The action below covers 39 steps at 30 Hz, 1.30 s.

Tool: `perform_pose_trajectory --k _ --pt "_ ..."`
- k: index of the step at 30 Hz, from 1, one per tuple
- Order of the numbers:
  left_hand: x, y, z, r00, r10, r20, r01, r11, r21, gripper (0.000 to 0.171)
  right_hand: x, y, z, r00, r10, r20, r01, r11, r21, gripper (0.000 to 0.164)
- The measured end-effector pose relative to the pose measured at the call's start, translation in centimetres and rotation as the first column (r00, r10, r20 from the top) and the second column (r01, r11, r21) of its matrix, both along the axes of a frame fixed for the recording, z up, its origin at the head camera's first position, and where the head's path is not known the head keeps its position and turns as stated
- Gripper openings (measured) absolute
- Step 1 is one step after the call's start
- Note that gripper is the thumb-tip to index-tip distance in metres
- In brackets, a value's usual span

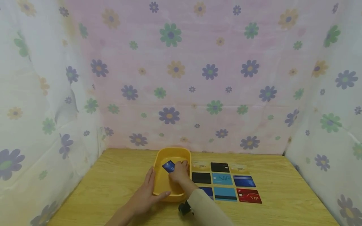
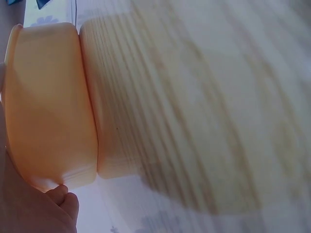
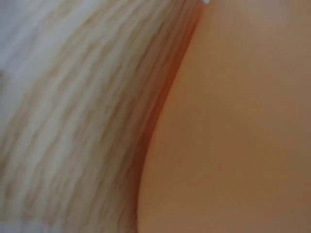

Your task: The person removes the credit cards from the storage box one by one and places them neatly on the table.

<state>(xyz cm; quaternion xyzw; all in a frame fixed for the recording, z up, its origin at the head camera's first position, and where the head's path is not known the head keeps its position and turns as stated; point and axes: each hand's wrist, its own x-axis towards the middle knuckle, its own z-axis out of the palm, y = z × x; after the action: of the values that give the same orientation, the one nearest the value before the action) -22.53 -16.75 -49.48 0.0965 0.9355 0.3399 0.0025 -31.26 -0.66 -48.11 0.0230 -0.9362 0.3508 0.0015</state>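
Observation:
A yellow plastic tray (image 1: 172,151) stands on the table, and my left hand (image 1: 144,193) holds its near left corner. The thumb lies over the front rim while the other fingers run along the left side. In the left wrist view bent fingertips (image 2: 60,194) touch the tray's outer wall. Inside the tray my right hand (image 1: 180,172) holds a blue bank card (image 1: 168,165) that sticks out to the left of the fingers. Its lower right part is hidden under the hand. The right wrist view has only the tray wall (image 3: 233,121) beside wood.
Right of the tray, several cards lie in rows, among them a black card (image 1: 219,167), a light blue VIP card (image 1: 222,179) and a red VIP card (image 1: 249,196). A small black object (image 1: 184,208) sits by my right sleeve. Flowered cloth (image 1: 183,78) encloses the wooden table (image 1: 288,194).

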Motion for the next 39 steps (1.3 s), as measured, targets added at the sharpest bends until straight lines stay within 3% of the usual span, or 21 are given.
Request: perform_pose_trajectory --k 8,17,24,31,39 --pt "-0.42 -0.04 0.18 1.0 -0.004 -0.023 0.004 1.0 -0.006 0.119 -0.72 -0.11 -0.03 1.0 0.002 -0.03 -0.002 1.0 0.016 0.039" --pt "-0.31 -0.11 -0.03 1.0 -0.001 -0.02 0.001 1.0 -0.014 0.119 -0.51 -0.01 -0.19 1.0 0.014 -0.016 -0.015 0.998 -0.059 0.058" --pt "-0.13 -0.11 -0.02 1.0 -0.002 -0.014 0.002 1.0 -0.006 0.119 -0.29 0.09 -0.14 0.999 0.032 -0.023 -0.036 0.983 -0.182 0.036" --pt "-0.09 -0.15 -0.17 1.0 0.002 -0.011 -0.002 1.0 -0.013 0.119 -0.12 0.19 -0.23 0.998 0.026 -0.054 -0.04 0.96 -0.276 0.034" --pt "-0.17 -0.1 -0.35 1.0 0.0 -0.026 0.0 1.0 -0.015 0.119 -0.55 0.26 -0.44 0.996 0.011 -0.094 -0.038 0.956 -0.291 0.029"
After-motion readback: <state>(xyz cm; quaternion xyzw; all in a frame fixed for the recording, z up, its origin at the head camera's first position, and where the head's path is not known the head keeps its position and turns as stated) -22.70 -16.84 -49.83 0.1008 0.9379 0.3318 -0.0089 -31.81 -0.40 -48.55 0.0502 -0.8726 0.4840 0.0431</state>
